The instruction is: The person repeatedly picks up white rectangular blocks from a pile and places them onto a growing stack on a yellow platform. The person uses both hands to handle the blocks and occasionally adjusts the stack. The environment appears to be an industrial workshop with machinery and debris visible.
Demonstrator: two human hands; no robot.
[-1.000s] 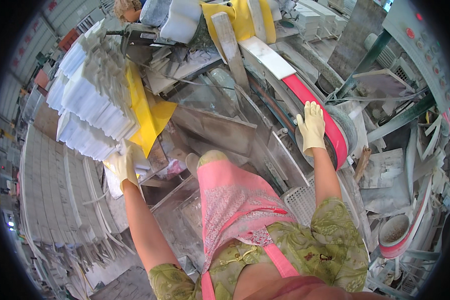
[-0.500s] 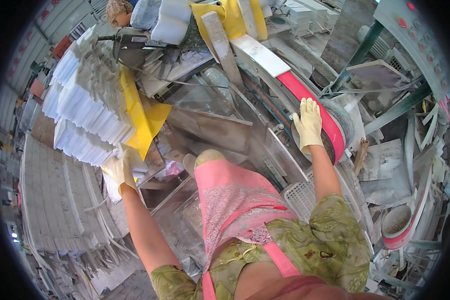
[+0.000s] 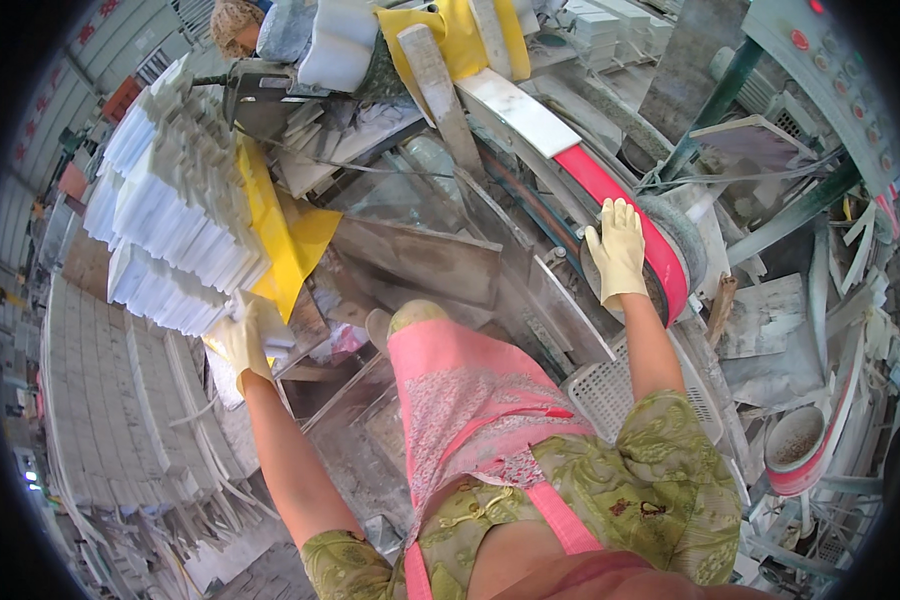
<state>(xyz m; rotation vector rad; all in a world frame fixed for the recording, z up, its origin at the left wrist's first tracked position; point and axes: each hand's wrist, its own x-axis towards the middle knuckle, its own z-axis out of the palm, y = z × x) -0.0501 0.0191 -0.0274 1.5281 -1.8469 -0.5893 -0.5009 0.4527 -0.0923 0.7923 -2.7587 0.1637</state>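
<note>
At the near end of a tall stack of white stone tiles (image 3: pixel 165 215), my left hand (image 3: pixel 238 342), in a cream rubber glove, closes on the edge of a white tile (image 3: pixel 278 338). The glove hides part of its fingertips. My right hand (image 3: pixel 617 250), gloved alike, lies with fingers stretched out flat at the side of a red belt (image 3: pixel 662 243) that curves round a wheel at its near end. A white stone strip (image 3: pixel 518 112) rests on the far part of the belt line.
Long grey stone strips (image 3: pixel 120 400) are piled at the left. A yellow sheet (image 3: pixel 270 225) hangs beside the tile stack. A perforated white crate (image 3: pixel 602 388) stands below the belt. A green metal post (image 3: pixel 725 100) and a control panel (image 3: pixel 830 70) are at the right. Another person's head (image 3: pixel 236 25) shows far left.
</note>
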